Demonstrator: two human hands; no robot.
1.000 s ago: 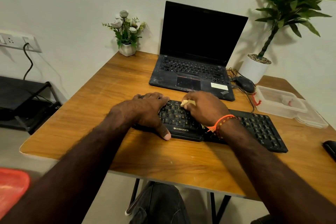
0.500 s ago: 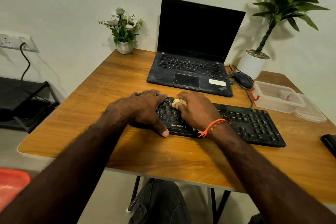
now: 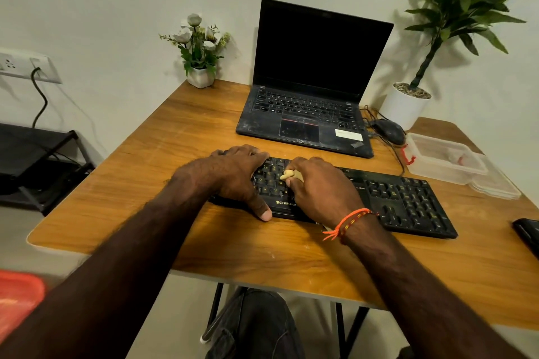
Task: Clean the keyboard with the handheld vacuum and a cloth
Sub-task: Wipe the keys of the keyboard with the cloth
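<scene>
Left hand point(image 3: 239, 176): palm down, fingers relaxed and spread over the left end of the black Zebronics keyboard point(image 3: 408, 201), thumb stretched along its near edge, holding nothing. Right hand point(image 3: 320, 186): just beside the left, fingers curled, pinching a small yellowish wad of cloth point(image 3: 288, 175) against the letter keys. Both forearms bare, reaching forward from the lower corners, wrists low over the wooden counter point(image 3: 175, 140); orange thread band point(image 3: 348, 220) round the right wrist. Keyboard flat, matte, yellow legends, numeric pad running off right of the right hand. Beyond the hands: open black laptop point(image 3: 309, 90), dusty palm rest, dark screen. Right of the right hand: black mouse point(image 3: 389, 131), clear plastic lidded box point(image 3: 446, 159), white round pot with a leafy plant point(image 3: 405, 106). Beyond the left hand: small white pot of artificial flowers point(image 3: 199, 49).
</scene>
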